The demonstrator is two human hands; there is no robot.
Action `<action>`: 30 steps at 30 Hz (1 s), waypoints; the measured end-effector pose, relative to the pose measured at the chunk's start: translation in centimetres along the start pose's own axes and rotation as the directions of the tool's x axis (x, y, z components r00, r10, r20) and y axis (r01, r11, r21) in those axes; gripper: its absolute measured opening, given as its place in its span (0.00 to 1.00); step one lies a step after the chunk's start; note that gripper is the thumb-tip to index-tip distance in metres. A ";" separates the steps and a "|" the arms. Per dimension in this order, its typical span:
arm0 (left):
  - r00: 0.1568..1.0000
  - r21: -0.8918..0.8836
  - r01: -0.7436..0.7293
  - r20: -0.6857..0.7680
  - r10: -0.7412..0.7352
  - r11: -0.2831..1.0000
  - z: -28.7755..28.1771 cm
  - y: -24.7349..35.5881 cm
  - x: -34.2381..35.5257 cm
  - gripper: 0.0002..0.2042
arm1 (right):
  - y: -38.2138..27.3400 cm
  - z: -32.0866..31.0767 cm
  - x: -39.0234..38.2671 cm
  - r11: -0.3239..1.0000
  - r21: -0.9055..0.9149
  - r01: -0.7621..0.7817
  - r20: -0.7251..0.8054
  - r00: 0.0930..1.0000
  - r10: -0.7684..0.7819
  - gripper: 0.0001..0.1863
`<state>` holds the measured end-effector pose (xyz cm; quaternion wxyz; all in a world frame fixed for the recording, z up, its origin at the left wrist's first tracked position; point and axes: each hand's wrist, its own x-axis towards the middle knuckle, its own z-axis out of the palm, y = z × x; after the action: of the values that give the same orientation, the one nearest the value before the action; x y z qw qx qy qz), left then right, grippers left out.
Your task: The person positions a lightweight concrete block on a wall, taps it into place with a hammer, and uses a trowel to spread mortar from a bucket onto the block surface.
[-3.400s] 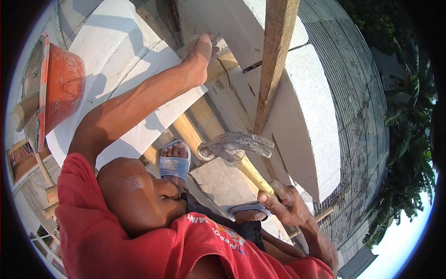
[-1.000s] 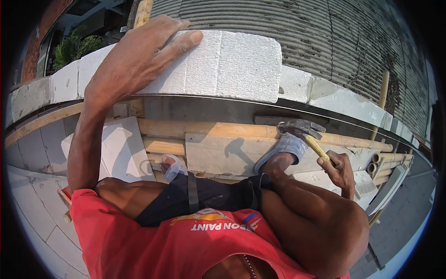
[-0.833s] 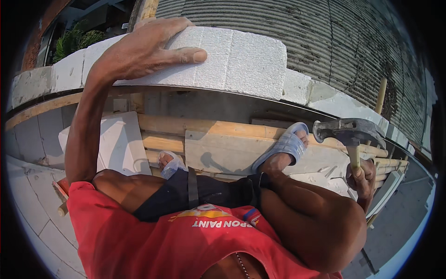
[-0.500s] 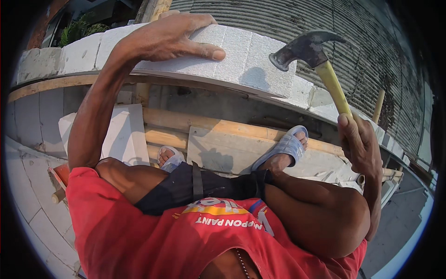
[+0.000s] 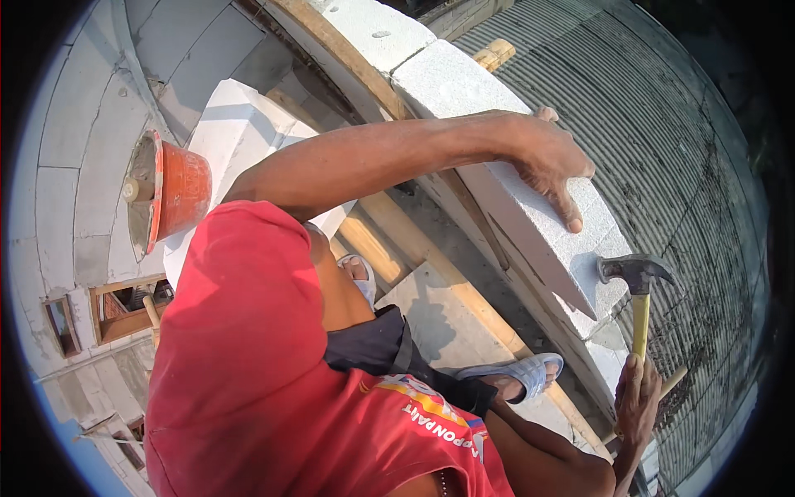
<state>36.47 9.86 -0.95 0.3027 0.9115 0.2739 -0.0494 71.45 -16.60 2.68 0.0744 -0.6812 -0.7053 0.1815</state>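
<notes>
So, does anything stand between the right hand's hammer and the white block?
Nothing visible does: the hammer overlaps one end of the white block in view, though contact is unclear; the left hand rests farther along it.

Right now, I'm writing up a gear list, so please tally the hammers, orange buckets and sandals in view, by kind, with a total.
Hammers: 1
Orange buckets: 1
Sandals: 2
Total: 4
</notes>
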 end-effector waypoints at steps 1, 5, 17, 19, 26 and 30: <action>1.000 0.009 -0.012 -0.006 0.012 1.000 0.0 -0.1 -0.1 0.45 | 0.1 -1.0 0.3 0.989 0.087 -0.120 0.078 0.991 0.113 0.26; 0.999 0.014 -0.038 0.013 0.037 0.999 -0.6 0.5 1.4 0.46 | -3.8 -4.9 2.1 0.895 0.199 -0.398 0.133 0.916 0.378 0.29; 0.991 0.002 -0.069 0.119 0.068 0.998 -1.4 -1.2 4.4 0.50 | -11.1 -15.0 2.4 0.607 0.795 0.028 -0.285 0.899 0.332 0.17; 0.991 -0.067 -0.087 0.098 0.093 0.994 -0.4 -0.1 4.6 0.49 | -10.9 -13.4 1.4 0.710 0.701 0.071 -0.490 0.771 0.407 0.16; 0.991 -0.179 -0.052 0.115 0.073 0.983 -2.0 1.5 3.4 0.46 | -8.7 -12.6 -1.9 0.804 0.576 -0.146 -0.693 0.434 0.575 0.17; 0.992 -0.114 -0.082 0.087 0.092 0.990 -1.0 1.1 3.1 0.43 | -7.8 -11.9 -2.4 0.789 0.543 -0.289 -0.658 0.437 0.613 0.20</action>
<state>39.65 11.15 -0.36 0.3669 0.9012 0.2218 -0.0629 68.55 -17.19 16.79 0.4545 -0.8260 -0.3330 -0.0142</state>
